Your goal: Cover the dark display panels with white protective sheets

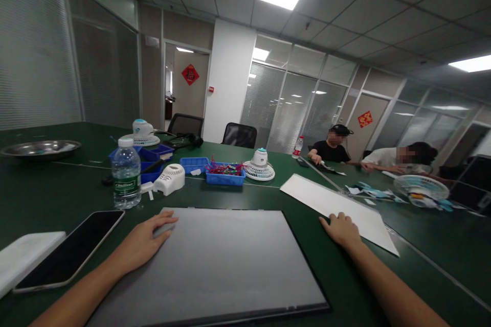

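From my remote stn I log a grey panel [230, 255] flat on the green surface [264, 196], front & centre, dark strip along its nr edge. L hand [149, 240] is palm-down at the panel's far L corner, thumb and fingers spread wide, tips resting on it. R hand [341, 230] is palm-down w/ thumb set wide of the fingers, at the nr edge of a white board [330, 202]; I can't tell if its fingertips press or only hover. Board lies at an angle to the R of the panel, apart from it. L of the panel I note a phone [72, 250], screen dark, beside a white slab [28, 255], plus a water bottle [126, 179], upright. Beyond: white plastic housing [170, 180], blue tray [225, 179] w/ small red-wrapped pcs, and a small fan [260, 163] just beside it. Metal dish [40, 149] far L. Two co-workers, far R, seated at the same surface; one, in black top [326, 152], handles sth flat, details unclear.
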`<state>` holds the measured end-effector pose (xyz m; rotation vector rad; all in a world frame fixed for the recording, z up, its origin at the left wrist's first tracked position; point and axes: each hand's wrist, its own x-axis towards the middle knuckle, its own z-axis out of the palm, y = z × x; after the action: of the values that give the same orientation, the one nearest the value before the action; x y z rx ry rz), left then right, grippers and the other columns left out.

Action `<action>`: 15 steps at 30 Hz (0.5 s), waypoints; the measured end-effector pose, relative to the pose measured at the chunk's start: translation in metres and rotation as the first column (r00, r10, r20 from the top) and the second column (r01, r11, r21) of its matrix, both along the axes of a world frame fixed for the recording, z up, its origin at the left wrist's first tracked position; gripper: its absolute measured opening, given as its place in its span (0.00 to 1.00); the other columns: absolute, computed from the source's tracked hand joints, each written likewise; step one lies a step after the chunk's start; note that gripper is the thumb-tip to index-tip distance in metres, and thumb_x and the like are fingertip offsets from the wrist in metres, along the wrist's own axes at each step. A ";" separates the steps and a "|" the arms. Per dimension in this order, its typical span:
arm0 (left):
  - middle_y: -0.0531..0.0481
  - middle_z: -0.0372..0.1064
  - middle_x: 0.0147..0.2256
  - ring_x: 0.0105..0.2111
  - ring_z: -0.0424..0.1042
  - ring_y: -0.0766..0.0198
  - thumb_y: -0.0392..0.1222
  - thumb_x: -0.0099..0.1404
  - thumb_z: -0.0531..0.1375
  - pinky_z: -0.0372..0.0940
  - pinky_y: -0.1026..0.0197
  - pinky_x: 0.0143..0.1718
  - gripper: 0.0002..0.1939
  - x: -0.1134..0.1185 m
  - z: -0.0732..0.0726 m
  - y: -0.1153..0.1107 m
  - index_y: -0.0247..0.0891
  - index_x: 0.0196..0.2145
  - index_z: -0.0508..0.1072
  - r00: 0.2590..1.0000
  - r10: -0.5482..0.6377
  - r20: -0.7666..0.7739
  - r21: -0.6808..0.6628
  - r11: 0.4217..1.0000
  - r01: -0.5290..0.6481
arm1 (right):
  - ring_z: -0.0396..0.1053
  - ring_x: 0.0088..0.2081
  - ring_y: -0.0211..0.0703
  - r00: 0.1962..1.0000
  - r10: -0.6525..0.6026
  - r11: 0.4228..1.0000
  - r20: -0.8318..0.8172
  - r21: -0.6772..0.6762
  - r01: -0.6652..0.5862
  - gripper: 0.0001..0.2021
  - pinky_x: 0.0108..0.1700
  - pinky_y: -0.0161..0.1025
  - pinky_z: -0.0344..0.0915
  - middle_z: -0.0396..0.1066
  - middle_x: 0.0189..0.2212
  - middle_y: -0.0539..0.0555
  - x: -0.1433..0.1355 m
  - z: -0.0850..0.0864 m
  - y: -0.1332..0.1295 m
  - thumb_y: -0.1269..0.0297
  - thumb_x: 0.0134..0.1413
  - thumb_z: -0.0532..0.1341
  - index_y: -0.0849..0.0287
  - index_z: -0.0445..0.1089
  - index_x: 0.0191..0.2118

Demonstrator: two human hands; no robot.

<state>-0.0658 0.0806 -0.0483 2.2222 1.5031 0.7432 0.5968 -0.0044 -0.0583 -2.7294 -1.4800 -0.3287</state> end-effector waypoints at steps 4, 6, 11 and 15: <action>0.49 0.67 0.63 0.64 0.62 0.49 0.51 0.60 0.58 0.56 0.45 0.66 0.25 0.001 0.004 -0.006 0.45 0.54 0.78 0.999 0.017 0.029 0.022 1.000 -0.017 | 0.66 0.55 0.61 0.997 0.063 0.998 0.052 -0.010 -0.063 0.27 0.55 0.53 0.60 0.67 0.52 0.71 -0.030 0.004 -0.025 0.48 0.67 0.46 0.66 0.70 0.52; 0.48 0.67 0.63 0.64 0.63 0.49 0.51 0.60 0.58 0.56 0.45 0.66 0.25 0.001 0.006 -0.009 0.44 0.53 0.78 0.999 0.022 0.039 0.028 0.999 -0.024 | 0.69 0.53 0.57 0.995 0.083 0.996 0.055 -0.015 -0.083 0.25 0.53 0.49 0.62 0.68 0.51 0.70 -0.043 0.007 -0.036 0.51 0.69 0.45 0.67 0.69 0.51; 0.46 0.67 0.62 0.63 0.65 0.48 0.53 0.61 0.56 0.57 0.44 0.65 0.26 0.003 0.012 -0.017 0.43 0.53 0.78 0.998 0.047 0.040 0.035 0.998 -0.049 | 0.69 0.52 0.58 0.995 0.056 0.998 0.077 -0.008 -0.056 0.24 0.47 0.50 0.66 0.69 0.50 0.68 -0.062 0.018 -0.051 0.52 0.69 0.46 0.63 0.68 0.56; 0.46 0.67 0.62 0.62 0.66 0.47 0.54 0.61 0.55 0.58 0.44 0.64 0.26 0.004 0.014 -0.018 0.43 0.52 0.79 0.998 0.055 0.004 0.033 0.998 -0.055 | 0.68 0.53 0.60 0.994 0.030 1.000 0.109 -0.010 -0.029 0.20 0.46 0.50 0.66 0.69 0.48 0.70 -0.068 0.024 -0.054 0.57 0.69 0.48 0.64 0.74 0.47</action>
<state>-0.0620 0.0625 -0.0346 2.2107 1.5668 0.7931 0.5286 -0.0588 -0.0342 -2.7335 -1.5483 -0.4788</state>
